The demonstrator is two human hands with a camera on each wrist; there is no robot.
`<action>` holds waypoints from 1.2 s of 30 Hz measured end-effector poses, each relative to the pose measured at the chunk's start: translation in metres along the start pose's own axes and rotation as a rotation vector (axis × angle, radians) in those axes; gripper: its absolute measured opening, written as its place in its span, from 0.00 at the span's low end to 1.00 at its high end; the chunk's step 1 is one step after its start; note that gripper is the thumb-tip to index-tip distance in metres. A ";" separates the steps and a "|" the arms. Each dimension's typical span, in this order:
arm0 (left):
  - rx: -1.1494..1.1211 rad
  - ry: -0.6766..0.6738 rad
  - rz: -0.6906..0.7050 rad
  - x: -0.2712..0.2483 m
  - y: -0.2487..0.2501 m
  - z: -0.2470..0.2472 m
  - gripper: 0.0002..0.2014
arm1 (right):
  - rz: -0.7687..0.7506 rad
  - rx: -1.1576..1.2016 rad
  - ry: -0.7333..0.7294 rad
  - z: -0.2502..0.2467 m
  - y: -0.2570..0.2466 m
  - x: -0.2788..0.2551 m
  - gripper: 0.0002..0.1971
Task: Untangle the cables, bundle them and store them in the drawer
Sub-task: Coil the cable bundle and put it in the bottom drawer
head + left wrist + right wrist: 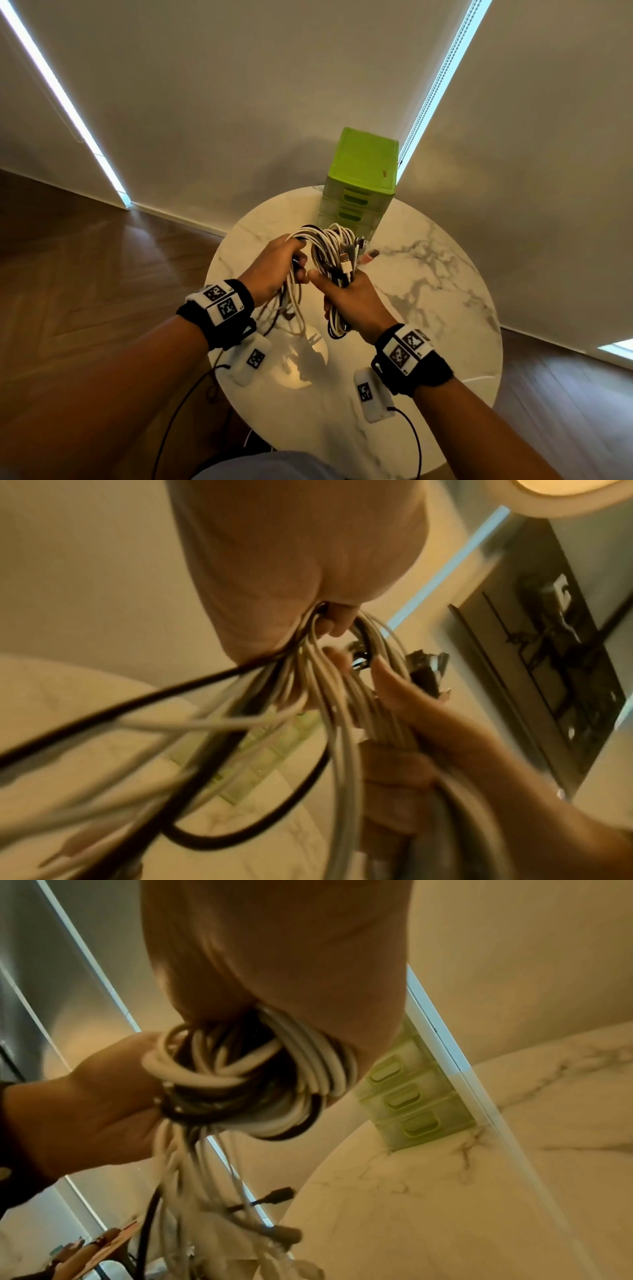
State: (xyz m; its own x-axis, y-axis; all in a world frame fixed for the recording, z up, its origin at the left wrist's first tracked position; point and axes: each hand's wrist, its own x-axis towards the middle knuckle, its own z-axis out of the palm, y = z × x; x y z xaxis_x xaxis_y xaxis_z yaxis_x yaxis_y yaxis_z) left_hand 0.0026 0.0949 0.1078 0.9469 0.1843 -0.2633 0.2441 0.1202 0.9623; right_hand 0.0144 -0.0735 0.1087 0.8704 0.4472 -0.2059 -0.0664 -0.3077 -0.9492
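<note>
A bunch of white and black cables hangs above the round marble table, held between both hands. My right hand grips a coiled part of the bunch, with several plug ends sticking up beside it. My left hand grips the looser strands, whose ends dangle toward the tabletop. The green drawer unit stands at the table's far edge, just beyond the cables; its drawers look shut.
A pinkish connector lies on the marble to the right of the cables. Two white tagged modules with black leads hang below my wrists. Wooden floor surrounds the table; a wall and blinds rise behind the drawers.
</note>
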 end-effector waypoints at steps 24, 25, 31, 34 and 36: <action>0.681 -0.155 -0.028 0.002 0.010 0.028 0.34 | 0.120 0.203 0.002 -0.015 0.012 0.026 0.09; 0.753 -0.149 0.053 0.001 0.009 0.025 0.27 | 0.132 0.230 0.007 -0.017 0.012 0.025 0.10; 0.603 -0.208 0.107 0.001 -0.005 -0.004 0.22 | 0.170 0.433 0.180 -0.035 0.019 0.027 0.04; 0.507 -0.472 -0.066 -0.020 -0.007 0.006 0.37 | 0.105 0.429 0.279 -0.038 0.011 0.030 0.06; 0.407 -0.581 -0.209 -0.028 -0.018 0.019 0.46 | 0.054 0.425 0.304 -0.036 0.001 0.031 0.08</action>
State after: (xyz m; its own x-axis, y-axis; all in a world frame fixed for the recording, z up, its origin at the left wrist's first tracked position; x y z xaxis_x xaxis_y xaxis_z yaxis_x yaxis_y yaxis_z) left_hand -0.0239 0.0686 0.0989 0.8027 -0.3627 -0.4734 0.3825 -0.2959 0.8753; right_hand 0.0583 -0.0902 0.1095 0.9583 0.1568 -0.2388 -0.2523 0.0727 -0.9649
